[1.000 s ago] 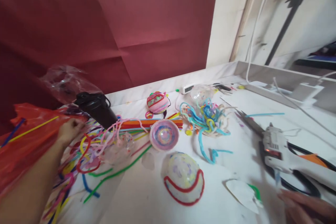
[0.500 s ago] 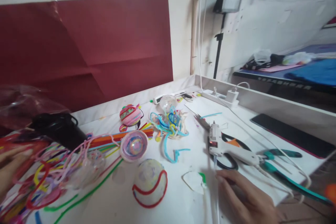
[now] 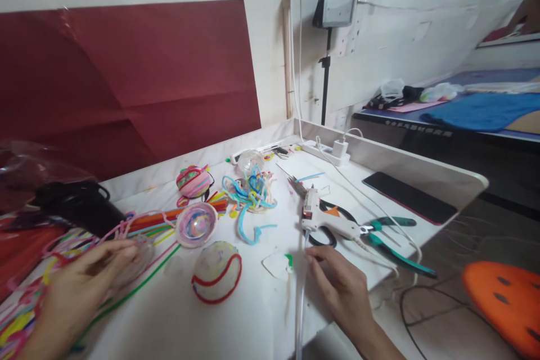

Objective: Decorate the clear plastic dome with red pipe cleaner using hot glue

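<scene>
My left hand [image 3: 90,275] is over the left side of the table, thumb and fingertips drawn together; whether anything is between them I cannot make out. A clear plastic half-ball [image 3: 145,259] lies just beyond its fingertips, partly hidden. Curled fingers of my right hand [image 3: 341,284] are closed at a long clear glue stick [image 3: 301,298], which runs from the rear of a white glue gun [image 3: 327,219]. Between my hands sits a pale dome [image 3: 217,270] with a red pipe-cleaner crescent. Behind it is a pink-and-purple swirled bowl [image 3: 196,225]. A white leaf-like piece [image 3: 276,264] with a green edge lies near the glue stick.
Loose pipe cleaners [image 3: 25,315] and a black cup [image 3: 80,205] are at left. A decorated pink ball [image 3: 194,181] and a blue tangle [image 3: 253,188] stand further back. Teal-handled pliers [image 3: 394,250], a phone [image 3: 409,197] and a power strip [image 3: 324,152] lie at right.
My view has turned right. My left hand has come from the red plastic at far left to near the clear half-ball, its fingers drawing together. My right hand stays by the glue stick.
</scene>
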Motion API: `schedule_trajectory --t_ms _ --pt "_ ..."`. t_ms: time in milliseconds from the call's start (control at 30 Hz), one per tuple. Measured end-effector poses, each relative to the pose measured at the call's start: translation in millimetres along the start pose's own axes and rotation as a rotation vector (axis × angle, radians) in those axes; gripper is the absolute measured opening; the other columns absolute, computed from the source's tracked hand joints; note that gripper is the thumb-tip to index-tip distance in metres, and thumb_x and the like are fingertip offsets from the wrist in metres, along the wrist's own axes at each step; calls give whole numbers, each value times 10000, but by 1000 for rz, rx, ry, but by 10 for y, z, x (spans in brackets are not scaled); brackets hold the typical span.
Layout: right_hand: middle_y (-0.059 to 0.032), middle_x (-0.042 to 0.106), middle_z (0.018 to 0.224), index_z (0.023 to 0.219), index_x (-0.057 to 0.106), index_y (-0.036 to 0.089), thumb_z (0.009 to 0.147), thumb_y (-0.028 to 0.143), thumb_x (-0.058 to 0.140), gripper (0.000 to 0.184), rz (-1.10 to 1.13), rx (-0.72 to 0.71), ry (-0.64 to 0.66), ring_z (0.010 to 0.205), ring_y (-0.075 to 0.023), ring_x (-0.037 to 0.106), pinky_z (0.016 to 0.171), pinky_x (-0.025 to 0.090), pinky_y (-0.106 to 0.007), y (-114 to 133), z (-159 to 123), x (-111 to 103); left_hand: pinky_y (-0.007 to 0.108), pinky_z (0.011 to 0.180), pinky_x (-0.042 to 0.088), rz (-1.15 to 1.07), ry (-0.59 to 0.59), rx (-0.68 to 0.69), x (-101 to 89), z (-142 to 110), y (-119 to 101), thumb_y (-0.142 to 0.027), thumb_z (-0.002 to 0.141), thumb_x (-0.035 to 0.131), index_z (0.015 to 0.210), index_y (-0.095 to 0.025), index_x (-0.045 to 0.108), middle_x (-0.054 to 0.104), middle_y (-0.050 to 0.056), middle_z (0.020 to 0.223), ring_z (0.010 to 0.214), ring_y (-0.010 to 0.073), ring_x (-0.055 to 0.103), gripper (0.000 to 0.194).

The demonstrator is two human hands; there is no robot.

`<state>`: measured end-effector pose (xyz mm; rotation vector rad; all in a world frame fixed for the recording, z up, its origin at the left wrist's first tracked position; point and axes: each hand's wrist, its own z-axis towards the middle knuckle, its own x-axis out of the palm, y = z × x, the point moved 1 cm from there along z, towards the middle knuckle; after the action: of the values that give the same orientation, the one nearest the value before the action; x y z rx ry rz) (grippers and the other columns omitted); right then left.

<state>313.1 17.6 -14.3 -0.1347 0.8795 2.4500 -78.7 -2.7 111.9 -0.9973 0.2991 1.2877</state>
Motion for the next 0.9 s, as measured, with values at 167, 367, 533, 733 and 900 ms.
schedule_trajectory --t_ms 167,367,533,733,900 --pt "-21 709 794 978 632 210 929 80 573 151 31 -48 6 726 -164 682 676 528 -270 -11 1 -15 320 624 587 -223 180 -170 201 -188 -422 -520 532 732 578 -335 760 774 -26 657 662 244 724 192" --pt "-48 698 808 1008 609 185 908 7 572 207 53 -154 36 742 -188 635 725 480 -345 86 61 -55 311 617 542 -207 297 -149 406 -292 -290 -504 590 730 637 -255 745 754 7 651 637 231 691 254" --pt "-53 690 807 1004 595 178 917 8 563 194 93 -217 122 744 -195 619 729 452 -364 192 168 -71 330 671 543 -35 351 31 434 -301 -298 -511 725 625 705 -238 748 776 33 701 672 243 706 300" --pt "-59 701 792 947 628 169 947 87 567 102 77 -241 278 751 -217 626 745 438 -369 212 246 33 365 769 541 88 501 143 571 -341 -145 -466 790 508 832 -210 781 809 104 914 862 294 737 376" --pt "-78 721 883 954 669 168 928 85 582 123 99 -287 520 847 -237 657 749 436 -351 298 359 233 341 690 496 152 480 165 596 -439 -52 -416 826 510 842 -218 744 764 58 730 687 252 692 307"
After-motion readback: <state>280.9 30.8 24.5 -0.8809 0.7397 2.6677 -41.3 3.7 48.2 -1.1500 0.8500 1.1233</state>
